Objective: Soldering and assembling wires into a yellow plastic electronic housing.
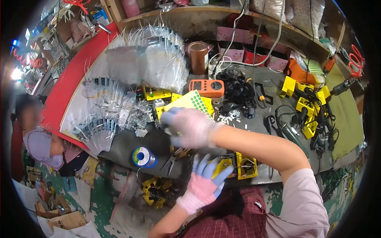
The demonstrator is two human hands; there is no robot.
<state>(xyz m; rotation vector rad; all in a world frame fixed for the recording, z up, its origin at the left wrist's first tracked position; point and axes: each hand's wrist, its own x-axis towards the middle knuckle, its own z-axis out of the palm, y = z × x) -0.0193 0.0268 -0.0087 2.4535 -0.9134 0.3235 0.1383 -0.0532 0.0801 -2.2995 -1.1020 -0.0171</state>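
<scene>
My left hand (201, 183), in a pink and blue-grey knit glove, is at the bench's front edge with its fingers spread. Its fingertips are beside a yellow plastic housing (247, 166); I cannot tell whether they touch it. Reaching left across the bench, my gloved right hand (192, 127) is blurred, and what its fingers hold, if anything, does not show. Just beyond it lie sheets of round green stickers (195, 100) on yellow perforated parts (156, 94). Pliers (170, 162) and a blue spool of solder wire (143, 157) lie to the left of my hands.
An orange multimeter (207, 88) and a brown canister (198, 57) stand farther back. Bagged parts with thin wires (162, 63) cover the left side. Yellow housings with black cables (307, 105) crowd the right, near a hanging screwdriver (343, 86). Another person (43, 146) sits at far left.
</scene>
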